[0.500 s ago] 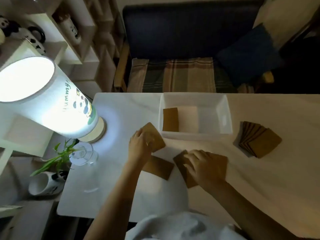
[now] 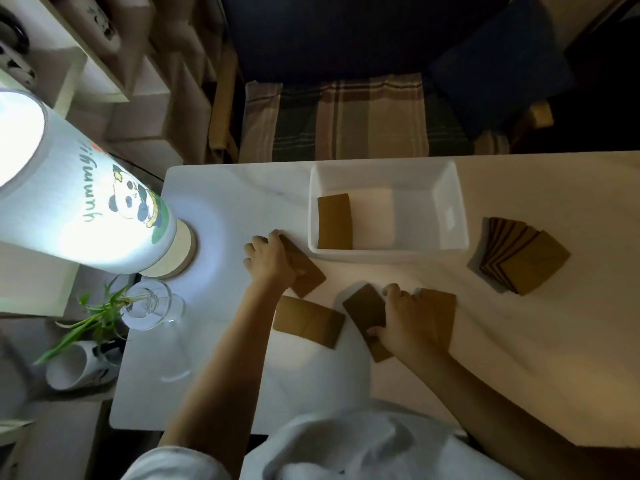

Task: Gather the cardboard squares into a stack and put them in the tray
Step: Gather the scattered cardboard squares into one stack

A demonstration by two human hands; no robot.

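Note:
A white tray [image 2: 446, 188] stands at the table's far middle with one brown cardboard square [image 2: 335, 221] lying in its left part. My left hand [image 2: 268, 263] presses on a cardboard square [image 2: 308, 275] just left of the tray's near corner. My right hand [image 2: 407, 323] rests on a tilted square [image 2: 365, 308], which it grips at the edge, and covers part of another square [image 2: 440, 311]. A further square [image 2: 308, 320] lies flat between my forearms. A fanned pile of several squares [image 2: 523, 259] sits to the tray's right.
A lit lamp [image 2: 69, 206] with a panda print stands at the table's left corner. Beside it are a glass vase [image 2: 149, 306] with a green plant and a mug [image 2: 79, 365]. A sofa with a plaid cloth [image 2: 346, 116] lies beyond the table.
My left hand has slid a little left and farther with its square. My right hand has shifted slightly on the two squares beneath it.

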